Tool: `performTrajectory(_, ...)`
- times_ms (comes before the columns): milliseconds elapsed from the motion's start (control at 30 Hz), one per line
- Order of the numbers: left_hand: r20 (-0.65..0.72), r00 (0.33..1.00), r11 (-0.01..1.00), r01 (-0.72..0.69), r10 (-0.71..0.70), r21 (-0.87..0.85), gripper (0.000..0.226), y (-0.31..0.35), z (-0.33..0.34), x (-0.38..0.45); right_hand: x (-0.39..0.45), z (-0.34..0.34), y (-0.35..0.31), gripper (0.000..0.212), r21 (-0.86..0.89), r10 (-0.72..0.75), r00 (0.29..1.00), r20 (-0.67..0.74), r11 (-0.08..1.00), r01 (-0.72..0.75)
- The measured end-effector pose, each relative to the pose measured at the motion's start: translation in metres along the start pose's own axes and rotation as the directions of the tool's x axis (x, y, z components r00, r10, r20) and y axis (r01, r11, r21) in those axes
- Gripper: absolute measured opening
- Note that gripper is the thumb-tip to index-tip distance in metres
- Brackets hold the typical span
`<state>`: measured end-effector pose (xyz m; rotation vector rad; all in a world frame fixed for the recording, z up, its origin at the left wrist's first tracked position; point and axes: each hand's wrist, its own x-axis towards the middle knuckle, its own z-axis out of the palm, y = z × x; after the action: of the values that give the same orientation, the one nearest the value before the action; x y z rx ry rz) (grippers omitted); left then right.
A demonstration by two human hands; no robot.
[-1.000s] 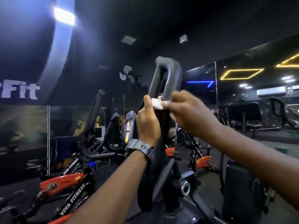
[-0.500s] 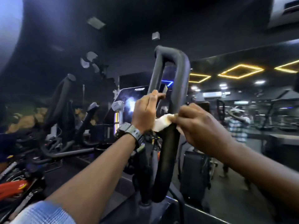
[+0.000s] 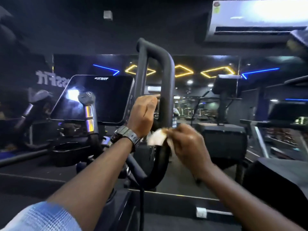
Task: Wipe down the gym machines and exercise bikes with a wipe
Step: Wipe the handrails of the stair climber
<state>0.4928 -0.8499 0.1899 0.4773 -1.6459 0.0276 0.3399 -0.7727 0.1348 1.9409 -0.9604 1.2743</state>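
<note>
Fingers (image 3: 171, 130) of the right hand (image 3: 188, 145) pinch a white wipe (image 3: 156, 138) against the handlebar (image 3: 165, 100) at 6 o'clock of its loop; left hand (image 3: 141, 117) wraps the bar loosely; that small pinch could let the wipe slip off mid-stroke.

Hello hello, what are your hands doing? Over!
Left hand gripping looped black padded handlebar. Right hand pressing crumpled white wipe on it. Nothing blocking.

Wall air conditioner (image 3: 256, 19), yellow ceiling lights (image 3: 184, 70) (mirrored), wristwatch (image 3: 125, 135)

Both forearms extended forward, left hand (image 3: 141, 116) fingers curled, right hand (image 3: 188, 144) pinching closed
</note>
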Motion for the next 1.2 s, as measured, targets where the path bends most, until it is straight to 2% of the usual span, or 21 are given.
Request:
performTrajectory(67, 0.016, 1.000, 1.000, 0.005, -0.005, -0.011, 0.042, -0.001, 0.003, -0.001, 0.055, -0.002, 0.013, 0.016, 0.032, 0.188, 0.976, -0.110, 0.982, -0.186)
performTrajectory(100, 0.012, 1.000, 1.000, 0.008, -0.008, -0.018, 0.042, -0.002, 0.003, -0.002, 0.079, -0.003, 0.020, 0.017, 0.083, 0.302, 0.943, -0.140, 0.952, -0.293)
performTrajectory(167, 0.009, 1.000, 1.000, 0.004, -0.004, -0.029, 0.041, -0.003, 0.002, -0.003, 0.092, 0.003, 0.028, 0.018, 0.203, 0.449, 0.880, -0.154, 0.886, -0.416)
performTrajectory(333, 0.031, 0.999, 0.999, -0.045, 0.045, -0.003, 0.042, -0.010, 0.000, -0.003, 0.002, 0.025, -0.001, 0.030, 0.344, 0.614, 0.784, -0.095, 0.759, -0.553)
performTrajectory(433, 0.004, 0.998, 0.997, -0.062, 0.062, 0.044, 0.049, -0.014, 0.005, -0.002, 0.042, 0.026, 0.014, 0.018, 0.264, 0.497, 0.833, -0.243, 0.860, -0.436)
performTrajectory(500, -0.017, 0.999, 0.999, -0.035, 0.035, -0.005, 0.050, -0.015, 0.005, -0.004, 0.102, 0.021, 0.034, 0.015, 0.141, 0.324, 0.890, -0.321, 0.946, -0.293)
performTrajectory(533, -0.030, 0.999, 0.999, -0.013, 0.012, -0.041, 0.050, -0.014, 0.006, -0.003, 0.132, 0.018, 0.043, 0.015, 0.052, 0.216, 0.923, -0.317, 0.976, -0.211)
performTrajectory(600, -0.084, 0.996, 0.995, 0.034, -0.043, -0.097, 0.051, -0.012, 0.006, 0.001, 0.166, 0.011, 0.048, 0.018, -0.125, 0.020, 0.977, -0.214, 0.991, -0.048)
performTrajectory(667, -0.155, 0.983, 0.989, 0.079, -0.098, -0.121, 0.051, -0.010, 0.004, 0.007, 0.157, 0.008, 0.041, 0.017, -0.201, -0.090, 0.993, -0.081, 0.977, 0.072)
performTrajectory(733, -0.182, 0.974, 0.986, 0.117, -0.136, -0.116, 0.051, -0.008, 0.002, 0.015, 0.116, 0.002, 0.030, 0.017, -0.162, -0.202, 0.977, 0.061, 0.964, 0.210)
performTrajectory(800, -0.167, 0.977, 0.990, 0.119, -0.130, -0.074, 0.048, -0.010, 0.002, 0.019, 0.069, -0.003, 0.016, 0.019, -0.081, -0.313, 0.920, 0.236, 0.937, 0.340)
performTrajectory(833, -0.151, 0.983, 0.994, 0.103, -0.108, -0.043, 0.050, -0.011, 0.003, 0.019, 0.065, -0.005, 0.015, 0.016, -0.080, -0.335, 0.890, 0.311, 0.923, 0.376)
performTrajectory(867, -0.133, 0.988, 0.996, 0.083, -0.084, -0.008, 0.054, -0.013, 0.005, 0.018, 0.075, -0.006, 0.020, 0.013, -0.106, -0.335, 0.883, 0.329, 0.916, 0.387)
performTrajectory(967, -0.117, 0.991, 0.993, 0.070, -0.058, 0.099, 0.060, -0.021, 0.005, 0.018, 0.148, -0.008, 0.043, 0.013, -0.228, -0.235, 0.962, 0.141, 0.938, 0.262)
performTrajectory(1033, -0.104, 0.993, 0.986, 0.072, -0.057, 0.150, 0.061, -0.019, 0.001, 0.018, 0.166, -0.007, 0.044, 0.016, -0.219, -0.168, 0.981, 0.100, 0.958, 0.186)
performTrajectory(1100, -0.071, 0.996, 0.984, 0.059, -0.048, 0.171, 0.064, -0.015, -0.002, 0.017, 0.138, -0.001, 0.033, 0.015, -0.166, -0.213, 0.962, 0.173, 0.956, 0.242)
performTrajectory(1200, -0.098, 0.986, 0.974, 0.151, -0.136, 0.171, 0.075, -0.012, 0.001, 0.013, 0.082, 0.000, 0.014, 0.012, -0.036, -0.317, 0.908, 0.275, 0.940, 0.339)
